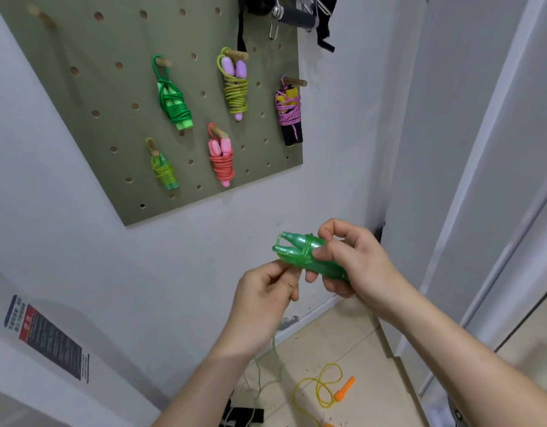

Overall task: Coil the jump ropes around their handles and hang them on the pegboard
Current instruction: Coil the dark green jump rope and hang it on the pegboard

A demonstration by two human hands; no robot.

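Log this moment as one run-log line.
stage: coiling | right hand: grips green handles | left hand: pinches green rope | pegboard: five coiled ropes hung | floor: yellow rope uncoiled

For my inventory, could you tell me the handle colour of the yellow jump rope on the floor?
Orange; the handle shows best in the head view.

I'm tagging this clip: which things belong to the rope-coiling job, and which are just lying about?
Job: green handles in the right hand; green rope held by the left hand; orange-handled yellow rope on the floor; pegboard; five coiled ropes hung there.
Lying about: wall notice; black strap on the floor; black gear at top.
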